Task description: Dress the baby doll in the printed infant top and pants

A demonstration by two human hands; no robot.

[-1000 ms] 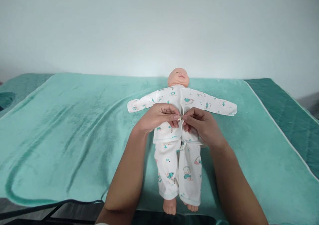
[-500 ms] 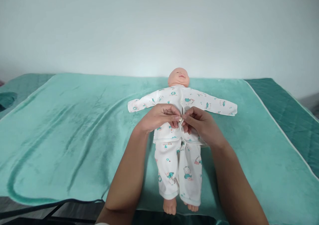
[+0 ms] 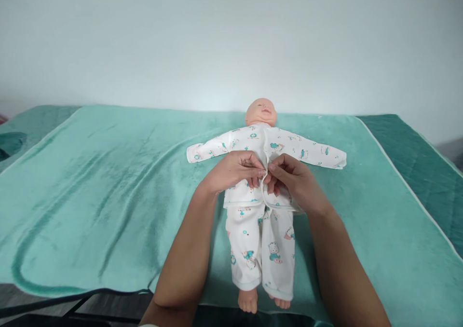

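A printed shirt (image 3: 254,143) is worn by a doll (image 3: 261,112) laid face up on a green blanket (image 3: 126,187). Its front edges (image 3: 267,155) are pinched by the left hand (image 3: 240,169) and the right hand (image 3: 293,175), held close together. Closing or opening of these edges is apparently in hand, which being unclear; a steady, precise fingertip pinch seems called for next.

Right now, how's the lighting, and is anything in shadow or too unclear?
Head view: soft light, white wall brightest low in the middle, dimmer toward the corners; head view: shade on the green plush blanket beside the white printed cloth trousers; head view: fine detail where the bare left hand and right hand meet the white printed shirt is too small to tell.
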